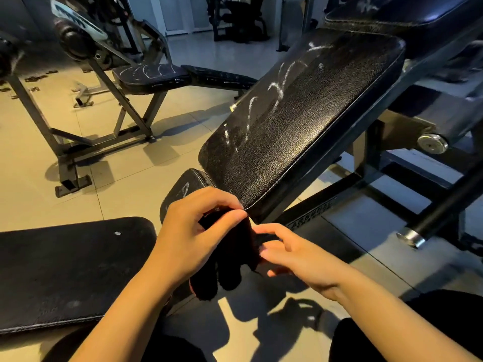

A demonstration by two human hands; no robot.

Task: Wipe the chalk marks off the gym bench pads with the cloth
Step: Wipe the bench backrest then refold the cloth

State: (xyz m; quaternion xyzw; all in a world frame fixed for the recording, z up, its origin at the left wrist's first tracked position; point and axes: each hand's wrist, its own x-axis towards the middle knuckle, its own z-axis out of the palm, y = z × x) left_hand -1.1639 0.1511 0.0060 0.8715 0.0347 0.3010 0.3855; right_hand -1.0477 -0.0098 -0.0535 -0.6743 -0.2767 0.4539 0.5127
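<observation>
Both hands meet over a dark cloth [230, 254]: my left hand [193, 236] has its fingers and thumb curled round the top of it, pinching the fold, while my right hand [295, 257] touches its side with loosely bent fingers, gripping nothing. The cloth hangs just below the lower edge of the inclined bench pad [300, 121], whose black leather carries white chalk marks [277, 87] up its left side. A small seat pad [185, 186] sits behind my left hand. Lettering on the frame [311, 212] is too small to read. Farther left, another bench [154, 74] is chalked too. Beige floor tiles [125, 178] spread beneath.
</observation>
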